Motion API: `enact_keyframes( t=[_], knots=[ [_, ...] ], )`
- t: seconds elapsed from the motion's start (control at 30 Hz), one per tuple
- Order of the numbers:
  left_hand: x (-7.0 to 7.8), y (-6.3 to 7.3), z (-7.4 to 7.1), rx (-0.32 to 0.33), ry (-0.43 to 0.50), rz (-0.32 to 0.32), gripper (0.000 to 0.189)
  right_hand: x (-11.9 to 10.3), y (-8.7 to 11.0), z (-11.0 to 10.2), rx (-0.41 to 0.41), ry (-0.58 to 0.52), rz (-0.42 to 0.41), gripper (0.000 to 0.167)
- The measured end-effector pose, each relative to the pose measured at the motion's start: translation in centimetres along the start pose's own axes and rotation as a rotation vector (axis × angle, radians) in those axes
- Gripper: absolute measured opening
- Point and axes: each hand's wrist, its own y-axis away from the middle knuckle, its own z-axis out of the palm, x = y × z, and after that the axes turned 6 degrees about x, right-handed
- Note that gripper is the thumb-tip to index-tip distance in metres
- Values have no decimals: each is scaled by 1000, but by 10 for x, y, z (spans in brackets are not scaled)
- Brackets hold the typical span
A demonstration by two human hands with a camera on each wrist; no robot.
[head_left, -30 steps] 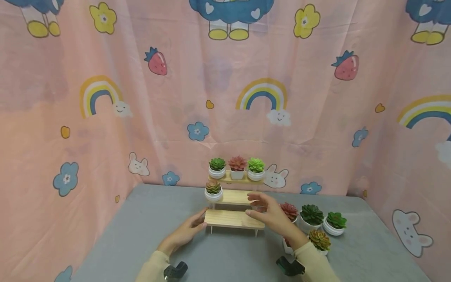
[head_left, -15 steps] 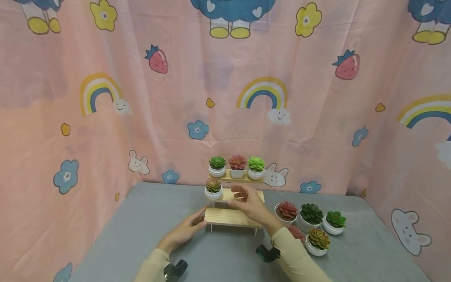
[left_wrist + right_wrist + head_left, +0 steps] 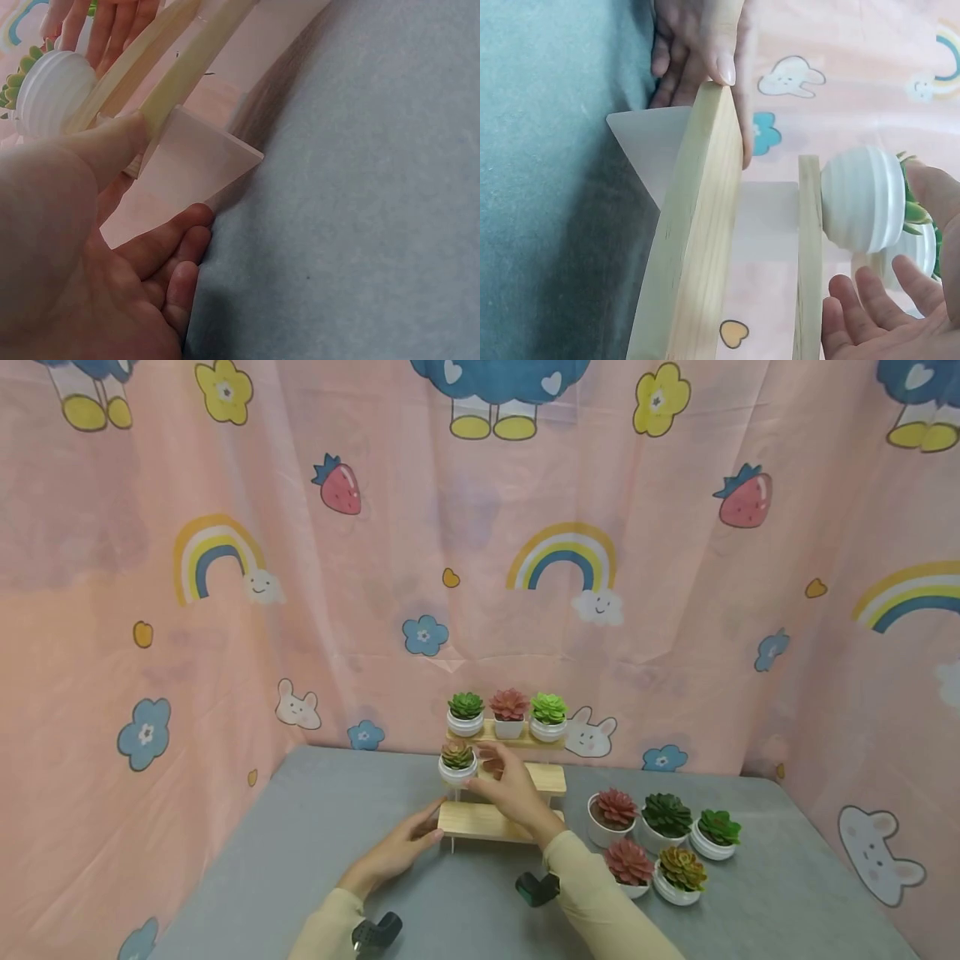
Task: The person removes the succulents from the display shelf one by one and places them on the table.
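A three-tier wooden plant stand [image 3: 480,821] with pale side panels stands on the table. My left hand [image 3: 397,853] holds the left end of its lowest shelf, the thumb at the front edge and fingers beside the panel [image 3: 195,161]. On the left of the middle shelf sits a potted succulent [image 3: 457,763] with brownish-green leaves in a ribbed white pot [image 3: 862,199]. My right hand [image 3: 513,789] is just right of this pot, thumb in front and fingers behind, loosely bent. A gap shows between the fingers and the pot; thumb contact I cannot tell.
The top shelf bears a dark green succulent [image 3: 466,713], a red one [image 3: 509,713] and a bright green one [image 3: 548,717]. Several more potted succulents, including a dark green one [image 3: 666,821] and a yellowish one [image 3: 679,874], stand right of the stand. A patterned pink curtain [image 3: 360,577] hangs behind.
My right hand has moved left along the middle shelf, from its right end to beside the brownish-green succulent. My left hand has stayed at the lowest shelf's end. The pots have not moved.
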Motion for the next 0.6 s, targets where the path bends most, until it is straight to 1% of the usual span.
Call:
enact_keyframes(
  t=[0.17,0.37,0.5,0.6],
  knots=[
    [0,1,0,4,-6,-13,66,0,-6,4,-24,15,-4,63],
    [-2,-2,-1,-5,-10,19,64,-3,-12,7,-27,38,17,64],
    [-2,-4,-2,-7,-13,13,65,-4,-15,10,-30,78,30,64],
    [-2,-4,-1,-7,-14,6,66,-4,-17,12,-38,126,23,64]
  ],
)
